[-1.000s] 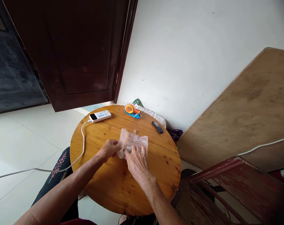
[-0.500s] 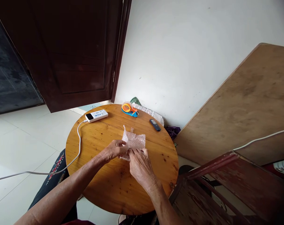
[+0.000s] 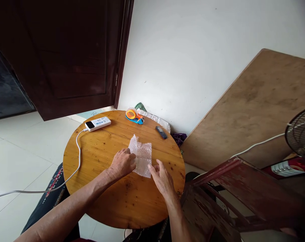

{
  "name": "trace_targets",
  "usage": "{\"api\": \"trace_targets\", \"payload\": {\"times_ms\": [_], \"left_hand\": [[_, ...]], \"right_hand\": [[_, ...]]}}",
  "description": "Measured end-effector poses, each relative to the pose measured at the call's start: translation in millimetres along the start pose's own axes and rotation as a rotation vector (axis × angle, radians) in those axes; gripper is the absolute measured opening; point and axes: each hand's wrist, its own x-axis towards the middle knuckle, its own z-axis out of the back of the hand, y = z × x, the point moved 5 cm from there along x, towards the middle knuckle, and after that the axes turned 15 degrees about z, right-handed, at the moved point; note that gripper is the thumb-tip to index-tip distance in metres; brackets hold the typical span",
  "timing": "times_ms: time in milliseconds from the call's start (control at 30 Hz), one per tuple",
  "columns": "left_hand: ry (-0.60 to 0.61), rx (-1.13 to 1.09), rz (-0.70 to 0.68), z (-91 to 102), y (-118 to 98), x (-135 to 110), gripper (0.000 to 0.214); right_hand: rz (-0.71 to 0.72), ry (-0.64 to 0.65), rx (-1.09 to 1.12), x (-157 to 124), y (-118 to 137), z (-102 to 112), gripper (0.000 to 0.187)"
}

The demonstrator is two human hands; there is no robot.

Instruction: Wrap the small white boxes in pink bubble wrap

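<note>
A piece of clear bubble wrap (image 3: 143,155) lies on the round wooden table (image 3: 112,201), its upper left part lifted and creased. My left hand (image 3: 123,162) is closed on the wrap's left edge, with the fingertips partly hidden. On the other side, my right hand (image 3: 162,176) has its fingers apart, the thumb at the lower right edge of the wrap. Whether that thumb presses on the wrap I cannot tell. Nothing shows inside the right hand's grasp.
Toward the table's far side are a white power bank (image 3: 98,123) with a white cable (image 3: 79,158), an orange and blue tape dispenser (image 3: 134,116) and a dark blurred-out object (image 3: 161,132). A worn wooden chair (image 3: 218,188) stands right; a fan (image 3: 301,132) is behind it.
My right hand has moved off the middle of the bubble wrap to its right edge, and its fingers have spread. My left hand has turned over the left edge. The view has shifted right.
</note>
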Motion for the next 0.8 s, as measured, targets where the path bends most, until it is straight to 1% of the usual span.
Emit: {"api": "trace_targets", "payload": {"times_ms": [67, 100, 200, 300, 367, 433, 500, 633, 800], "left_hand": [[-0.056, -0.029, -0.05, -3.0, 1, 0, 0.02], [-0.064, -0.048, -0.065, -5.6, 2, 0, 0.02], [-0.042, -0.09, -0.089, -14.5, 4, 2, 0.02], [-0.027, -0.104, -0.105, -18.5, 4, 3, 0.019], [-0.017, -0.099, -0.104, -18.3, 4, 2, 0.018], [-0.012, -0.073, -0.1, -16.6, 2, 0, 0.018], [-0.019, -0.034, -0.098, -13.4, 0, -2, 0.02], [-0.008, 0.035, -0.08, -7.9, -6, -3, 0.022], [0.054, 0.048, -0.068, -9.3, -7, 0, 0.025]], "right_hand": [[-0.047, 0.001, 0.003, 6, 2, -5, 0.054], [-0.077, 0.011, -0.004, 9, 3, -9, 0.058], [-0.137, 0.017, 0.018, 17, 6, -20, 0.064], [-0.084, -0.063, 0.167, 20, 9, -28, 0.059], [-0.04, -0.127, 0.28, 19, 12, -31, 0.057], [-0.033, -0.177, 0.362, 18, 16, -31, 0.058], [-0.049, -0.202, 0.439, 18, 22, -31, 0.06], [-0.089, -0.205, 0.656, 23, 35, -36, 0.061], [-0.255, -0.23, 0.851, 28, 40, -46, 0.073]]}}
